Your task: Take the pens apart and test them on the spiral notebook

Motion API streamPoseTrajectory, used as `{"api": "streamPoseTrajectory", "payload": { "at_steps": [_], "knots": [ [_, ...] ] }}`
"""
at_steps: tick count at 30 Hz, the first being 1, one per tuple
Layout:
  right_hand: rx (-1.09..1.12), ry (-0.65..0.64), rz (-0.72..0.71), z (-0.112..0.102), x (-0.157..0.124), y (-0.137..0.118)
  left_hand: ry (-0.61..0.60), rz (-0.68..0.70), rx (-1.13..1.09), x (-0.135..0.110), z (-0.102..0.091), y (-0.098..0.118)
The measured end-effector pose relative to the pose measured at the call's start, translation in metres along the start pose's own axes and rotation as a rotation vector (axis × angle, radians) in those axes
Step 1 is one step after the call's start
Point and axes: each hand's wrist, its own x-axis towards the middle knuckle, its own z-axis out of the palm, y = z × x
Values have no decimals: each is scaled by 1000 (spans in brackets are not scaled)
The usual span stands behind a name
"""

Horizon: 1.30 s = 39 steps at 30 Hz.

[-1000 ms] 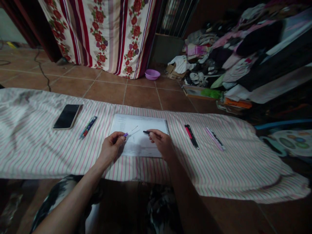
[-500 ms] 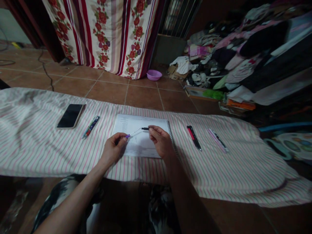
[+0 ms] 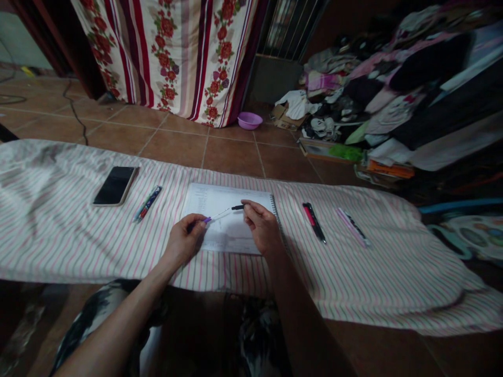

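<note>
My left hand (image 3: 184,236) pinches a purple pen part (image 3: 207,220) with a thin pale refill (image 3: 219,214) sticking out of it toward the right. In my right hand (image 3: 262,225) is a short black pen barrel (image 3: 238,207), gripped between thumb and fingers. Its free end points left, at the refill's tip, with a small gap between them. Both hands are over an open spiral notebook (image 3: 230,235) whose coil runs down the right side. Faint writing shows on the page. My palms and the far ends of both pen parts are hidden by my fingers.
A phone (image 3: 115,186) and several pens (image 3: 148,204) lie left on the striped cloth (image 3: 118,241). To the right are a red-and-black pen (image 3: 314,222) and a pink-and-black pair (image 3: 353,227). A purple bowl (image 3: 250,121) and piled clothes (image 3: 365,89) are on the floor beyond.
My right hand has moved slightly right with the black barrel, and the gap to the refill's tip is a little wider. My left hand has hardly moved.
</note>
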Motion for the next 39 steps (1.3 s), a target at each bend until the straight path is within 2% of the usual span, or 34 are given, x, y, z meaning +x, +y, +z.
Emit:
{"api": "streamPoseTrajectory", "payload": {
  "at_steps": [25, 39],
  "knots": [
    [-160, -59, -51, -2, -1, 3, 10, 30, 76, 2, 1, -7],
    [-224, -63, -45, -3, 0, 2, 4, 135, 200, 1, 0, -9]
  ]
}}
